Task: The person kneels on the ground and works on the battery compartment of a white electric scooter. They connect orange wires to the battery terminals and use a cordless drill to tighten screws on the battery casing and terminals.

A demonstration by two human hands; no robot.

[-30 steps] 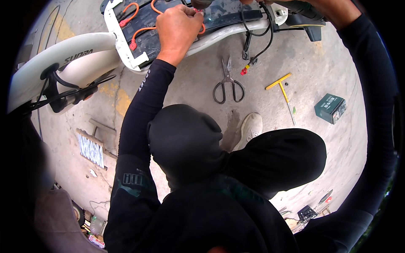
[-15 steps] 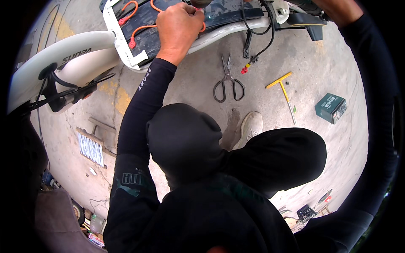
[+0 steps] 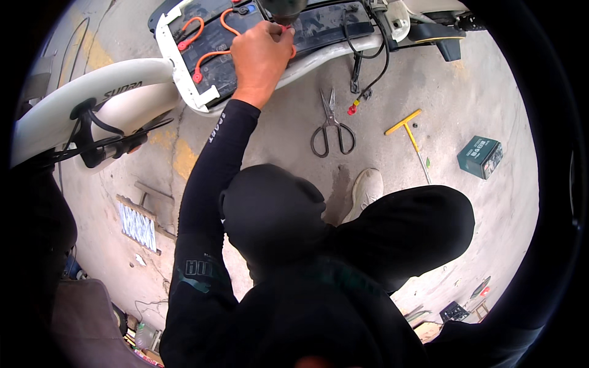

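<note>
My left hand (image 3: 261, 61) is closed, pinching a small red terminal piece (image 3: 284, 27) on the dark battery pack (image 3: 215, 73) in a white scooter frame (image 3: 187, 89). The dark round end of a tool (image 3: 282, 8) points down just above my fingertips. Orange leads (image 3: 211, 54) with red terminal caps run over the pack. Black cables (image 3: 384, 55) hang at the right, one ending in a red connector (image 3: 352, 110). My right hand is out of view beyond the top; only its dark sleeve shows at the right.
Black-handled scissors (image 3: 332, 122), a yellow T-handle tool (image 3: 405, 122) and a green box (image 3: 480, 157) lie on the concrete floor (image 3: 442, 80). A white scooter part (image 3: 86, 92) curves at left, above a small low stool (image 3: 138, 224). My knees and shoe (image 3: 368, 187) are below.
The scooter and floor sit slightly lower in the picture. My right hand and bare forearm have left the top of the view. My left hand stays at the terminal.
</note>
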